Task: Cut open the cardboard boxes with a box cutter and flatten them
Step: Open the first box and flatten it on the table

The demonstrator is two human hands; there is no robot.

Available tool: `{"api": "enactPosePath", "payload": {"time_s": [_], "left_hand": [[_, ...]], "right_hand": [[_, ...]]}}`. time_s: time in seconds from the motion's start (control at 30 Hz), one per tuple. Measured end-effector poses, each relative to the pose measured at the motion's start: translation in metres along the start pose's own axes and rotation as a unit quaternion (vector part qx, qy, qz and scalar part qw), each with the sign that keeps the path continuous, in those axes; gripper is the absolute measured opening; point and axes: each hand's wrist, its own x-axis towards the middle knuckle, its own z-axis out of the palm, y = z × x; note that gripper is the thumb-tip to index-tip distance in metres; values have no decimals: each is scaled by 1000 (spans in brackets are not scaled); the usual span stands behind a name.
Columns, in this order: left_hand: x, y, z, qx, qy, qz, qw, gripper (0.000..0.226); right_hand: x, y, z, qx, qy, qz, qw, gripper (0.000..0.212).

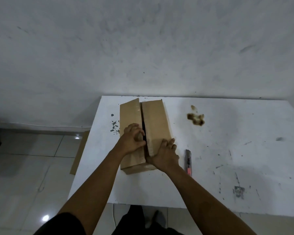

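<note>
Head view. A box [146,133] lies on a white table [227,167] a little left of frame centre, its long axis running from the lower edge of the frame toward the wall at the top, slightly tilted. Its top seam is already parted: a dark slit runs along the long axis between a left flap [130,114] and a right flap [155,119]. The left hand [133,139] sits at the near half of the left flap with its fingers curled over the flap's inner edge at the slit, gripping it. The right hand [165,156] lies on the near end of the right flap; its fingers spread flat on the cardboard while the thumb side meets the slit, so whether it grips the edge or only presses cannot be told. Both hands thus straddle the seam at the end of the box toward the bottom of the frame, one on each side. The cutter [188,162] lies free on the table just right of the box, parallel to its long axis and nearest the right hand. Judged from this layout, the step in hand is pulling the flaps apart to left and right, across the long axis; the far ends of the flaps, toward the top of the frame, lie close together. A flat cardboard sheet [80,150] shows on the floor at the left of the table.
</note>
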Motion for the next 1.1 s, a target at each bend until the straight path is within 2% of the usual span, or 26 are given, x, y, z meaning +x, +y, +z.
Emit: {"api": "enactPosePath", "payload": {"time_s": [0.07,0.2,0.3,0.37,0.43,0.53,0.6,0.7,0.77,0.83,0.93,1.03,1.1], "left_hand": [[0,-3,0,-3,3,-3,1000,36],[-2,-2,1,2,1,-5,1000,37],[-4,-2,2,-5,5,-6,1000,37],[-7,-3,-2,-23,20,0,1000,36],[-10,-4,-9,-43,40,13,998,33],[-18,-4,-23,-91,76,13,993,26],[-25,-5,-35,-131,94,7,987,20],[-37,-7,-54,-176,126,-45,975,17],[-46,-11,-65,-141,171,-80,972,18],[-53,-22,-73,-67,212,-112,968,27],[-59,-45,-72,67,197,-172,963,44],[-62,-59,-61,205,183,-218,937,51],[-60,-61,-56,268,145,-199,931,52]], "right_hand": [[1,5,-14,64,-13,-19,998,113],[2,29,-55,187,-60,-59,979,72],[4,49,-76,317,-102,-46,942,54],[2,62,-82,405,-78,-22,911,34],[-2,72,-84,439,-20,6,898,24],[-2,86,-79,420,54,31,906,25],[4,95,-75,359,108,29,927,38],[7,101,-65,168,193,15,967,60],[11,104,-55,19,244,-20,969,62],[16,102,-56,-32,230,-57,971,59],[26,93,-59,61,171,-7,983,54],[34,87,-52,83,134,51,986,66],[39,85,-42,122,91,67,986,77]]}}
